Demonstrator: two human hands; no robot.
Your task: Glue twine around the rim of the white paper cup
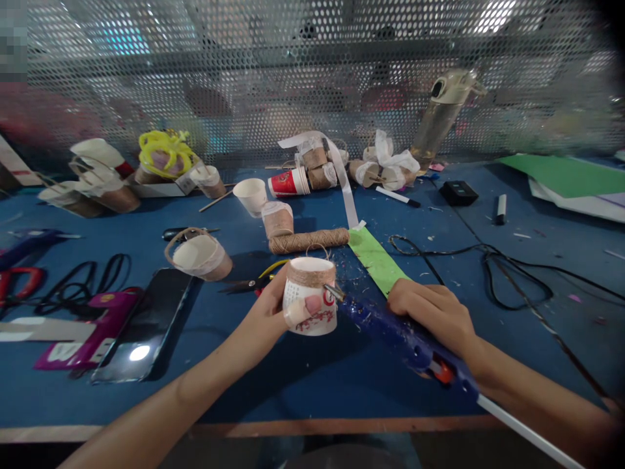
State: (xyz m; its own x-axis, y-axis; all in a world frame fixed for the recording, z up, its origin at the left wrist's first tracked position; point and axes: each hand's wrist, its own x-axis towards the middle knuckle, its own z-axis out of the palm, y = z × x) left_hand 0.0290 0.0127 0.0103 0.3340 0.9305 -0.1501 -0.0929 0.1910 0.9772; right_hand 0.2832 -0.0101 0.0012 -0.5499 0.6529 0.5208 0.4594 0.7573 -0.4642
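Observation:
My left hand [288, 303] is closed around a white paper cup [311, 319] printed with red blossoms, and its thumb, wrapped in a pale bandage, presses on the front. Brown twine [307, 277] circles the cup's upper part, with a loose loop rising behind the rim. In my right hand [432, 312] is a blue hot glue gun [390, 332], a white glue stick jutting from its back end. The gun's metal nozzle touches or nearly touches the cup just below the twine. A roll of twine [310, 241] lies behind the cup.
A green strip [375, 257] lies behind the gun. To the left are a twine-handled cup [202, 257], black-bladed scissors [244, 286] and a phone [146, 326]. Decorated cups, red paper cups [290, 182] and a bottle [439, 114] stand along the mesh. A black cable [493, 280] curls at right.

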